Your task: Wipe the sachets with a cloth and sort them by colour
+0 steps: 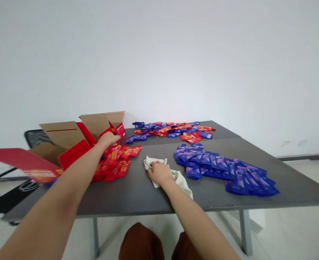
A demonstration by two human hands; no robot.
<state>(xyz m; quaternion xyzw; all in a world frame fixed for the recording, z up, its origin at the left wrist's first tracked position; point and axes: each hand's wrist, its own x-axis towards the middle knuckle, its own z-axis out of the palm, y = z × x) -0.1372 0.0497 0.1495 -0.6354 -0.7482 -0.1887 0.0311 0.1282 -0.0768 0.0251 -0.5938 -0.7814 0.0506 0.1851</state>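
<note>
The fingers of the right hand (pixel 158 172) are clenched on one crumpled white cloth (pixel 179 179), which lies on the gray table (pixel 145 196) between two near piles. The left hand (pixel 108 139) reaches left, its fingers curled at the rim of one open red cardboard carton (pixel 63 134); whether they grasp anything is hard to tell from here. Just beside the carton lies one pile of red sachets (pixel 116 160), right of the cloth one pile of blue sachets (pixel 219 168), and farther off one mixed red-and-blue pile of sachets (pixel 170 130).
</note>
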